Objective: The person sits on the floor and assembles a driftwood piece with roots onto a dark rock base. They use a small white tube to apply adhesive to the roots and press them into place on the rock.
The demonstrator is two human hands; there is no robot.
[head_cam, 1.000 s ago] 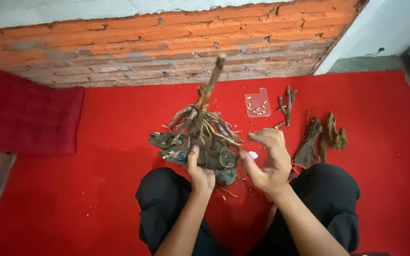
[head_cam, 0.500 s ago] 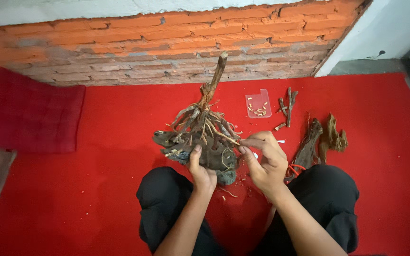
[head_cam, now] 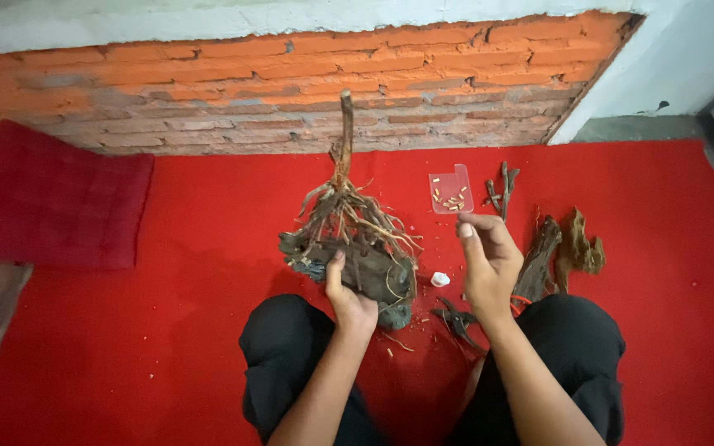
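A root-like driftwood piece (head_cam: 347, 216) with an upright stem stands on a dark stone base (head_cam: 378, 277) on the red carpet (head_cam: 167, 330), in front of my crossed legs. My left hand (head_cam: 349, 299) grips the base at its near side, thumb up against the stone. My right hand (head_cam: 489, 258) hovers to the right of the roots, apart from them, with thumb and fingertips pinched together; whether something tiny sits in the pinch is not visible. Dark cutters (head_cam: 456, 318) lie on the carpet under that hand.
A small clear tray (head_cam: 450, 192) with several tan bits lies beyond my right hand, next to loose twigs (head_cam: 502, 186). Brown driftwood chunks (head_cam: 559, 248) lie on the right, and a small white lump (head_cam: 440, 279) by the base. A dark red cushion (head_cam: 43, 198) lies left, below a brick wall (head_cam: 291, 91).
My right hand has pulled back from the roots, up and to the right, and closed into a pinch. The driftwood now stands more upright. My left hand keeps its hold on the base.
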